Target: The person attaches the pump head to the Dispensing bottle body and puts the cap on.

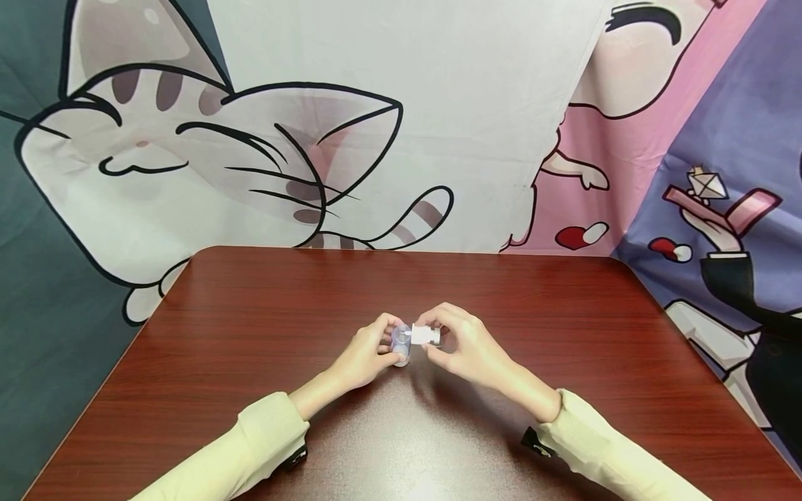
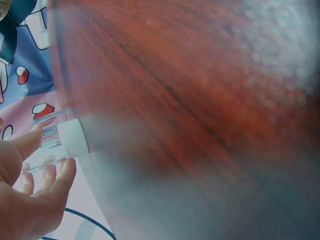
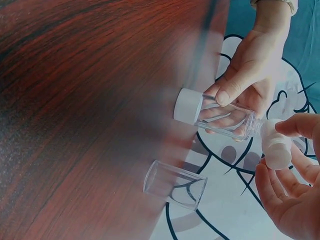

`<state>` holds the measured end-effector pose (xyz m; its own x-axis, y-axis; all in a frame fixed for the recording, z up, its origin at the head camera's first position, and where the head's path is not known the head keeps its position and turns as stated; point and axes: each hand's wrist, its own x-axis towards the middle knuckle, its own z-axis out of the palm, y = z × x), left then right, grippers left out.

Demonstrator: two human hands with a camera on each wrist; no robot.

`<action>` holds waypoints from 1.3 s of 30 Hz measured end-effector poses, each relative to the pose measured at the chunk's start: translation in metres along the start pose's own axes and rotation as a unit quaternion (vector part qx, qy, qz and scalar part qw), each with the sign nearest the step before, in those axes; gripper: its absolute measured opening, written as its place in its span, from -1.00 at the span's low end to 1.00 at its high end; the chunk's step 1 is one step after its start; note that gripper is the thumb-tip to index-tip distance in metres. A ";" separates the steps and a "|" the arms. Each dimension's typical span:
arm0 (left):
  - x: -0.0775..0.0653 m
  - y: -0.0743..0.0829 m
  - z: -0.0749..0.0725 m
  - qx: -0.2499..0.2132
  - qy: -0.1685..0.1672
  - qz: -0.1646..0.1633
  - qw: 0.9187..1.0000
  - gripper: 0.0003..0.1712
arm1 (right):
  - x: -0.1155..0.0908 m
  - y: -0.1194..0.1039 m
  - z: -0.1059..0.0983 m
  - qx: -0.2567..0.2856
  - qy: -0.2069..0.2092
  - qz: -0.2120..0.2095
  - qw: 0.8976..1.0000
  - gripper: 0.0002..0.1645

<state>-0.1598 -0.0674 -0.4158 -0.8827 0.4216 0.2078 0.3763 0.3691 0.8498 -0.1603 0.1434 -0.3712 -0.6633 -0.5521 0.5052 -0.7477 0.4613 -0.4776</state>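
In the middle of the table my left hand (image 1: 366,353) grips a small clear bottle (image 3: 226,119) between thumb and fingers. A white base (image 3: 188,106) closes its lower end, and its threaded neck points up. My right hand (image 1: 466,346) pinches a white stepped, cylindrical bottle top (image 1: 426,335) between thumb and fingertips. The top lies sideways right at the neck of the bottle, overlapping it in the right wrist view. Beside the bottle, a clear cylindrical cap (image 3: 175,185) stands on the table. In the left wrist view the white base (image 2: 73,138) shows past my left fingertips.
The reddish-brown wooden table (image 1: 282,292) spreads around both hands, with light glare near its front. Behind it hangs a cloth backdrop (image 1: 470,139) printed with a cartoon cat and figures.
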 end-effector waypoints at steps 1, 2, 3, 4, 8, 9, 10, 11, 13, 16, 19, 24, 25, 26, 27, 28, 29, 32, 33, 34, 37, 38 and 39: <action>0.000 0.000 0.000 0.000 0.000 0.000 1.000 -0.50 | 0.000 0.000 0.000 0.000 -0.001 0.002 1.000 -0.65; 0.000 0.000 0.000 -0.001 0.000 0.000 1.000 -0.50 | 0.000 0.000 0.000 0.001 -0.001 0.003 1.000 -0.65; 0.000 0.000 0.000 -0.001 0.000 0.000 1.000 -0.50 | 0.001 0.000 0.000 0.002 -0.002 0.004 1.000 -0.65; 0.000 0.000 0.000 -0.002 0.000 0.000 1.000 -0.50 | 0.001 0.000 0.000 0.002 -0.001 0.005 1.000 -0.65; 0.000 0.000 0.000 -0.002 -0.001 0.002 1.000 -0.50 | 0.002 0.000 0.000 0.002 0.002 0.002 1.000 -0.65; 0.000 0.000 0.000 -0.002 -0.002 0.003 1.000 -0.50 | 0.002 0.000 0.000 0.002 0.003 0.002 1.000 -0.65; 0.000 0.001 0.000 -0.002 -0.002 0.003 1.000 -0.50 | 0.002 0.000 0.001 0.002 0.003 0.002 1.000 -0.65; 0.000 0.001 0.000 -0.002 -0.002 0.004 1.000 -0.50 | 0.003 0.000 0.001 0.003 0.003 0.002 1.000 -0.65; 0.000 0.001 0.000 -0.003 -0.002 0.005 1.000 -0.50 | 0.003 0.000 0.001 0.006 0.001 0.005 1.000 -0.65; 0.000 0.001 -0.001 -0.003 -0.002 0.007 1.000 -0.51 | 0.003 0.000 0.001 0.011 -0.003 0.013 1.000 -0.65; 0.000 0.000 -0.001 -0.003 -0.002 0.008 1.000 -0.51 | 0.003 0.000 0.001 0.012 -0.005 0.019 1.000 -0.65; 0.000 0.000 -0.001 -0.004 -0.004 0.006 1.000 -0.51 | 0.004 0.000 0.002 0.008 -0.002 0.021 1.000 -0.65; 0.000 0.000 -0.001 -0.004 -0.004 0.006 1.000 -0.51 | 0.004 0.001 0.003 0.008 -0.002 0.021 1.000 -0.65; 0.000 0.000 -0.001 -0.003 -0.005 0.006 1.000 -0.51 | 0.004 0.001 0.003 0.009 -0.002 0.021 1.000 -0.65; 0.000 -0.001 -0.001 -0.003 -0.005 0.007 1.000 -0.51 | 0.004 0.000 0.003 0.009 -0.001 0.021 1.000 -0.65; 0.000 -0.001 -0.001 -0.004 -0.005 0.008 1.000 -0.52 | 0.005 0.000 0.003 0.009 -0.001 0.022 1.000 -0.66; 0.000 -0.002 -0.001 -0.004 -0.005 0.009 1.000 -0.52 | 0.005 0.000 0.003 0.009 -0.001 0.022 1.000 -0.66; 0.000 -0.002 -0.001 -0.004 -0.005 0.008 1.000 -0.52 | 0.007 -0.001 0.004 0.011 -0.003 0.024 1.000 -0.67; 0.000 -0.001 -0.001 -0.003 -0.005 0.007 1.000 -0.51 | 0.007 -0.001 0.004 0.010 -0.003 0.024 1.000 -0.68; 0.000 -0.001 -0.001 -0.002 -0.005 0.005 1.000 -0.51 | 0.008 -0.001 0.004 0.010 -0.003 0.025 1.000 -0.68; 0.000 0.000 -0.001 -0.001 -0.005 0.000 1.000 -0.50 | 0.009 0.000 0.005 0.011 -0.002 0.024 1.000 -0.68; 0.000 0.000 -0.001 0.000 -0.005 -0.001 1.000 -0.50 | 0.010 0.000 0.005 0.012 -0.002 0.024 1.000 -0.68; 0.000 0.000 -0.002 0.001 -0.005 -0.002 1.000 -0.50 | 0.010 0.000 0.006 0.012 -0.002 0.026 1.000 -0.69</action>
<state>-0.1601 -0.0685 -0.4146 -0.8811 0.4290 0.1989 0.3732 0.3725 0.8497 -0.1668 0.1337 -0.3699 -0.7009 -0.5312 0.4761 -0.7114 0.4720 -0.5207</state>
